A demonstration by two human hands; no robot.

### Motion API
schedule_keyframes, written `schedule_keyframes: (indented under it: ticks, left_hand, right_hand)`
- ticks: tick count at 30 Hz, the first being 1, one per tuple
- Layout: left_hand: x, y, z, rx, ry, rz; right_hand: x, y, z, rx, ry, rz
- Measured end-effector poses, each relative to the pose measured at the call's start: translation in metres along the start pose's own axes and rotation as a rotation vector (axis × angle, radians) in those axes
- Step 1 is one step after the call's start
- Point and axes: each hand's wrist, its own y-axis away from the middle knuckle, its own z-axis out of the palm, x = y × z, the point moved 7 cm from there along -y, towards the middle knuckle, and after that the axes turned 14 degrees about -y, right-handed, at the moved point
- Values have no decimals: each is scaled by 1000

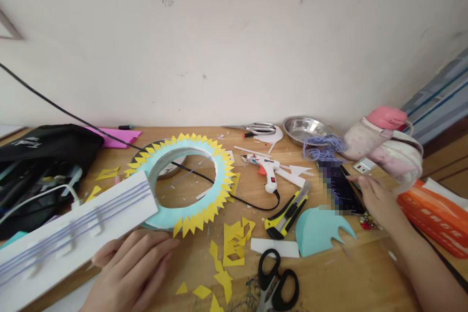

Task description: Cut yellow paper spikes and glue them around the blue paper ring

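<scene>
My right hand [375,197] grips the right edge of a dark phone [345,190], whose screen is partly blurred out. My left hand [133,265] rests low at the left with nothing in it, its fingers loosely bent and side by side. Just beyond its fingertips stands a light blue ring [193,212] edged with yellow paper points. A white board [109,209] wound with purple yarn overlaps the ring's left side. Near the phone lie a light blue paper piece [318,234] and a small beaded item [367,223].
Black-handled scissors [280,287], a yellow utility knife [288,212] and a corded glue gun [268,173] lie mid-table among yellow scraps [232,243]. A metal bowl [303,129], purple yarn [325,148], pink bottle [383,117] and orange packet [435,217] stand right; a black pouch [47,165] left.
</scene>
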Motion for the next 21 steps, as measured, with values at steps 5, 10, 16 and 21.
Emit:
schedule_keyframes:
  ticks: [5,10,16,21]
  left_hand:
    - [-1,0,1,-5,39,-31]
    - [-2,-1,0,19,18,-8]
    - [-1,-2,-1,22,3,14]
    - [-1,0,1,6,35,20]
  right_hand:
    - [-7,3,-4,-3,-18,28]
    - [-8,6,-13,35,-25,84]
    - [4,3,8,49,-5,135]
    - [10,4,15,36,-12,168]
